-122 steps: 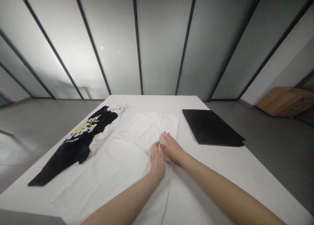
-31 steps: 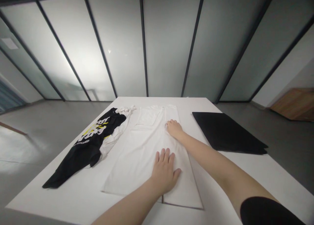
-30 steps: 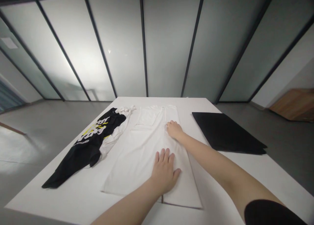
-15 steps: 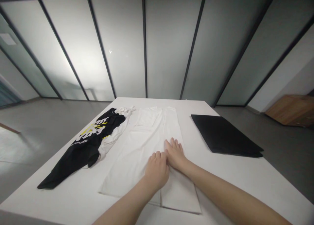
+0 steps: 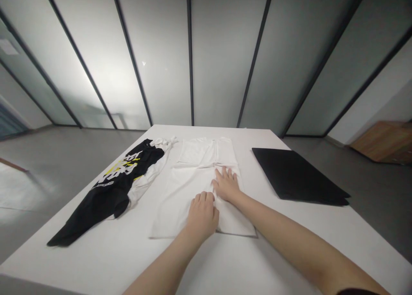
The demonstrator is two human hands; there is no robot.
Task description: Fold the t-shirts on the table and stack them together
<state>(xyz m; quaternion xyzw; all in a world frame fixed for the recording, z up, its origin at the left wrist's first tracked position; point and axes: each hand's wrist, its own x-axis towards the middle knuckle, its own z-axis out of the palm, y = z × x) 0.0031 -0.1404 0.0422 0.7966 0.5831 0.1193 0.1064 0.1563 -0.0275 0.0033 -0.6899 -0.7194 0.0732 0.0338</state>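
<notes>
A white garment (image 5: 180, 196) lies spread on the white table, with a crosswise ridge of creases beyond my hands. On its middle rests my left hand (image 5: 202, 213), closed, fingers together and bent down onto the fabric; the fingertips are partly hidden. My right hand (image 5: 227, 184) lies just farther forward and to the right, palm down, its fingers spread over the cloth. A small fold of fabric rises between the two hands.
To the left lies a black garment (image 5: 103, 200) with white and yellow print, over white cloth (image 5: 146, 179). A flat black folded board (image 5: 299, 175) sits on the right of the table (image 5: 106, 265). Frosted glass panels (image 5: 222, 59) stand beyond.
Both hands have slid forward, the right a little farther, and moved slightly apart. The white garment's near edge has shifted away from me, and creases have bunched up across its middle.
</notes>
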